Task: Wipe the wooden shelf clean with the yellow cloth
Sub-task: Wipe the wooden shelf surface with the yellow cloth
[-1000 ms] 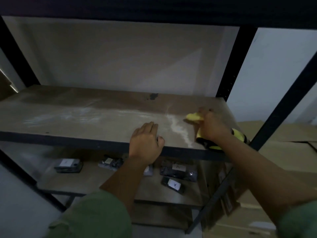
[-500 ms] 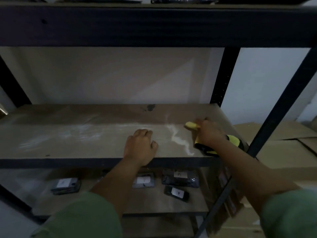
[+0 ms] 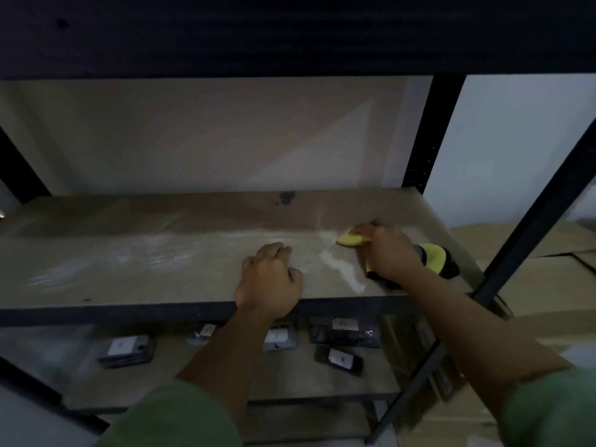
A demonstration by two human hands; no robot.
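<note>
The wooden shelf (image 3: 145, 269) spans the view, with pale dust smears along its middle and a white dust line (image 3: 342, 272) near the right end. My right hand (image 3: 390, 250) grips the yellow cloth (image 3: 350, 239) and presses it onto the shelf just right of that line; more of the cloth shows behind my wrist. My left hand (image 3: 269, 280) rests on the shelf near its front edge, fingers loosely bent, holding nothing.
Black metal uprights (image 3: 419, 133) frame the shelf's right side and a dark beam (image 3: 290, 33) runs overhead. The lower shelf (image 3: 225, 375) holds several dark labelled packets (image 3: 338, 359). Cardboard boxes (image 3: 548, 279) stand to the right of the rack.
My right hand has slid the cloth slightly back and left along the shelf. The left hand stays in place, its fingers a little more curled. The camera view has shifted.
</note>
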